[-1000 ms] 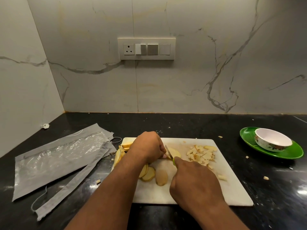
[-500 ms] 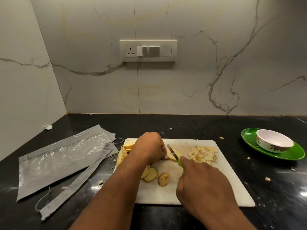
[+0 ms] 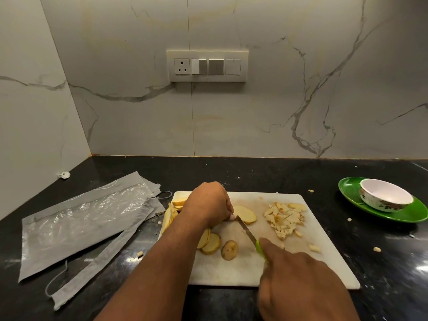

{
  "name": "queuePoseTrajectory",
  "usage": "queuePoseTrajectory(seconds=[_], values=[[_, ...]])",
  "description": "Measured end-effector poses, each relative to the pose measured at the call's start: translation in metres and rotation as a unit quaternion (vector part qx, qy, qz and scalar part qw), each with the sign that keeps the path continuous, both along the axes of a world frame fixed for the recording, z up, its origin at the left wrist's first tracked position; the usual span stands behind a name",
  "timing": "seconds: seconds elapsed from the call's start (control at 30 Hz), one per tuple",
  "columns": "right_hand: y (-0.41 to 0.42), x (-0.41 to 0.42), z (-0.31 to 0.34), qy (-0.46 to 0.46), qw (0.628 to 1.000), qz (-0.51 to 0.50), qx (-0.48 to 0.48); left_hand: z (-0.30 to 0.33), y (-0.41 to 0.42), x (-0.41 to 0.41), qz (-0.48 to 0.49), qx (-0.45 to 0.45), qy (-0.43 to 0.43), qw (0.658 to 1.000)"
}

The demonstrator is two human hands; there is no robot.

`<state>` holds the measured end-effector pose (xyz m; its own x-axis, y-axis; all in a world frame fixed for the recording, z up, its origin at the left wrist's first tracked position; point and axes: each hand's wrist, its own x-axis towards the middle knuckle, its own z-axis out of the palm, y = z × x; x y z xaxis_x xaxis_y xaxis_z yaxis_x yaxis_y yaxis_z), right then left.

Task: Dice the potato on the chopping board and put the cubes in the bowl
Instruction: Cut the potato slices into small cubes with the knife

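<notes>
Left hand: your left hand (image 3: pixel 209 202) pins pale round potato slices (image 3: pixel 245 214) on the white rectangular chopping board (image 3: pixel 231 272).
Right hand: your right hand (image 3: pixel 301 283) grips the green-handled knife (image 3: pixel 249 235), its tip at 11 o'clock.
Bowl: the white floral bowl (image 3: pixel 385 197) sits at 2 o'clock.

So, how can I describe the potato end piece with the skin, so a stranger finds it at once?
Start at the white chopping board on the black counter. Near its front edge, just left of the knife, three round slices lie in a row. The end piece is the rightmost: brown and speckled on top, while the slices beside it show pale yellow flesh.

Chopping board (image 3: pixel 231 274) at centre; diced pile (image 3: pixel 286 218) on its right; bowl (image 3: pixel 385 198) on plate (image 3: pixel 414 214) farther right; packaging (image 3: pixel 78 218) left.
</notes>
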<state>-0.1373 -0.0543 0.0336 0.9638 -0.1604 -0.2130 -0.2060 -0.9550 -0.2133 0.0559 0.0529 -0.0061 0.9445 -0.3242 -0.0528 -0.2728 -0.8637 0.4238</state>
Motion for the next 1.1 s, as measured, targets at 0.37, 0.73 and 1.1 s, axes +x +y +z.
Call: queuePoseTrajectory(seconds=[0.37, 0.73, 1.1], values=[[0.013, 0.036, -0.021, -0.109, 0.994, 0.013, -0.023, -0.003, 0.0, 0.004, 0.02, 0.003, 0.012, 1.0], [-0.024, -0.014, -0.013, -0.094, 0.994, -0.034, 0.033, 0.006, 0.004, -0.008, -0.011, 0.027, 0.012, 0.999], [-0.058, -0.002, -0.051, -0.228, 0.962, -0.096, 0.116, -0.003, -0.037, -0.036, 0.048, 0.141, -0.087, 0.985]])
